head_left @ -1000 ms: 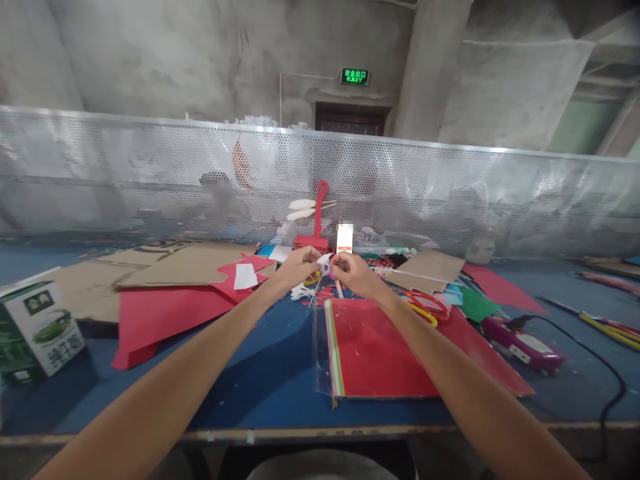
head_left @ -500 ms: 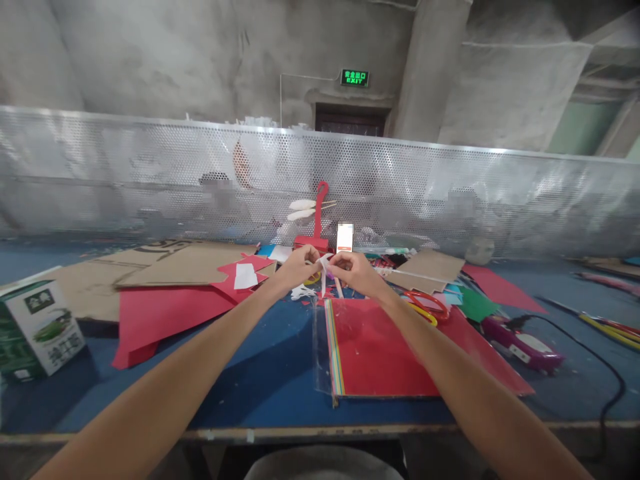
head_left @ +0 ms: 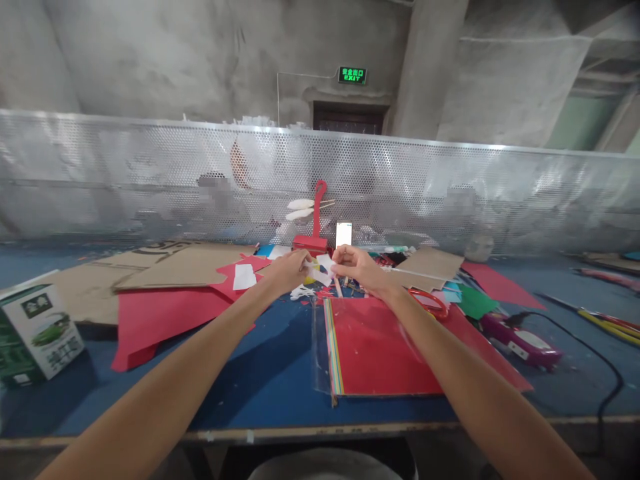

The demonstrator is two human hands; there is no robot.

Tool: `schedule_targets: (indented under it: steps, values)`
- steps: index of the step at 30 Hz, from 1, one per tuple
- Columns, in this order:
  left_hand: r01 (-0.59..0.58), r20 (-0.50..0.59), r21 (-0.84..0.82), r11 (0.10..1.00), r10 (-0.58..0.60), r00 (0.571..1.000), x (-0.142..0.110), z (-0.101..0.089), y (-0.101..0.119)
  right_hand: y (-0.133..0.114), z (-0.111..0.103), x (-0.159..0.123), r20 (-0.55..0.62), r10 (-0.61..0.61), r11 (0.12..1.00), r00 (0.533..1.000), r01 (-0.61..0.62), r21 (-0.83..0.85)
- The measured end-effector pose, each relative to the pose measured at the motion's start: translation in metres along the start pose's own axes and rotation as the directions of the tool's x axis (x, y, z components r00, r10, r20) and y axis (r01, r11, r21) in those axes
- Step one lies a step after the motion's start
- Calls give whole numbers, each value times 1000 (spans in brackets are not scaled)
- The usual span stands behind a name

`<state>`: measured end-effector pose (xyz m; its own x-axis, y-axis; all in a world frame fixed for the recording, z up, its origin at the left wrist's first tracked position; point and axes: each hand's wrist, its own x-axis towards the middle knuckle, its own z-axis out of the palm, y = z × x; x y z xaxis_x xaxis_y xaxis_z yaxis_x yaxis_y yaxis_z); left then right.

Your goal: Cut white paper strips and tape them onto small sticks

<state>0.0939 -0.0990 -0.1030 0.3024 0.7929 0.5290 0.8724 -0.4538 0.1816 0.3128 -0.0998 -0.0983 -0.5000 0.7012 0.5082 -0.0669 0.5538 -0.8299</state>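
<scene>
My left hand point(head_left: 289, 269) and my right hand point(head_left: 355, 265) meet above the far middle of the blue table point(head_left: 260, 373). Both pinch a small white paper piece point(head_left: 320, 270) held between them, fingers closed on its edges. Just below the hands lie white and red paper scraps point(head_left: 304, 292). A pack of coloured paper with a red top sheet point(head_left: 380, 347) in a clear sleeve lies in front of my right forearm. Red-handled scissors point(head_left: 430, 300) rest right of my right wrist.
Red paper sheets point(head_left: 160, 317) and cardboard point(head_left: 165, 267) cover the left side. A green and white carton point(head_left: 35, 330) stands at the left edge. A purple glue gun point(head_left: 515, 337) with a black cable lies right. A red tool point(head_left: 315, 227) stands by the perforated metal screen point(head_left: 450, 193).
The hands have drawn slightly apart, and the white paper piece now shows spread between them. The camera has tilted a little.
</scene>
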Motion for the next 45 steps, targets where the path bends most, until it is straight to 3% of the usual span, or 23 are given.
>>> schedule_targets:
  steps: [4,8,11,13,15,17,20,23,26,31,35,42,45]
  values:
    - [30,-24,45,999,-29,999,0,-3,-14,-7,-7,-3,-40,26,995,999,-21,97]
    - [89,-67,30,996,-87,994,3,-7,-25,-15,-20,-5,-172,15,987,985,13,161]
    - [96,-56,-71,993,-101,993,6,-12,-27,-18,-30,-5,-232,16,986,972,24,168]
    - [94,-21,-217,972,-101,995,9,-13,-26,-15,-35,-5,-202,56,992,978,-31,125]
    - [116,28,-416,902,-115,993,12,-14,-24,-7,-39,-6,-118,135,991,984,-134,19]
    - [166,66,-606,778,-159,985,14,-13,-21,5,-43,-7,6,223,963,975,-219,-158]
    - [228,138,-790,570,-196,971,14,-14,-16,24,-49,-8,132,289,868,948,-201,-454]
    - [247,182,-863,441,-185,966,12,-16,-10,33,-49,-7,90,225,801,970,-131,-585]
    - [219,169,-899,379,-161,972,9,-17,0,25,-36,-5,60,175,846,983,-119,-520]
    - [169,157,-941,292,-61,986,3,-14,21,5,6,0,100,77,983,992,-59,-174]
    - [160,142,-935,316,-80,987,1,-11,29,3,22,3,3,-3,994,1000,4,-105]
    - [94,47,-865,493,-107,993,7,-11,14,4,10,5,-111,-29,973,993,2,-230]
    - [86,38,-817,570,-96,995,11,-10,7,2,8,4,-145,2,979,989,-31,-200]
